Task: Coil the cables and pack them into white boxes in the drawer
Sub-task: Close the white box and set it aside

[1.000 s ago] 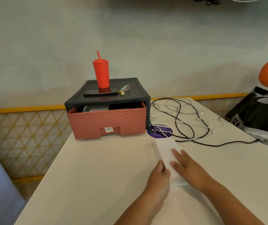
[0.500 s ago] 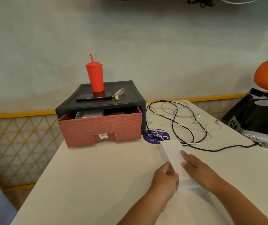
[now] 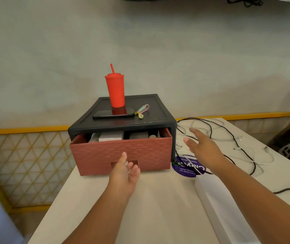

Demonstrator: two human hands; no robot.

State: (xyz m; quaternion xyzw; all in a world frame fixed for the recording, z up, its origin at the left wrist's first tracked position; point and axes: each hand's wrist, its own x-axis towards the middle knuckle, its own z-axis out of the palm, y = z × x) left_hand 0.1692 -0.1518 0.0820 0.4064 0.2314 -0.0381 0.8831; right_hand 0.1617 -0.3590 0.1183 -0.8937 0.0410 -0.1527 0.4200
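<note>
Head view. Pale, smooth table (image 3: 158, 213). Drawer (image 3: 95, 155), reddish plastic with a woven pattern, sits part open in a boxy black case (image 3: 160, 118); a small white box (image 3: 110, 136) shows inside. Left hand (image 3: 124, 173), fingers spread and loose, holding nothing, is at the drawer's square notch; contact unclear. At its 12 o'clock stands a red cup (image 3: 115, 92) with a straw, and a flat phone (image 3: 113, 114). Right hand (image 3: 200, 147), fingers splayed and empty, is over thin tangled cables (image 3: 242, 150) at the drawer's 3 o'clock. A long white box (image 3: 214, 198) lies at that hand's 5 o'clock.
</note>
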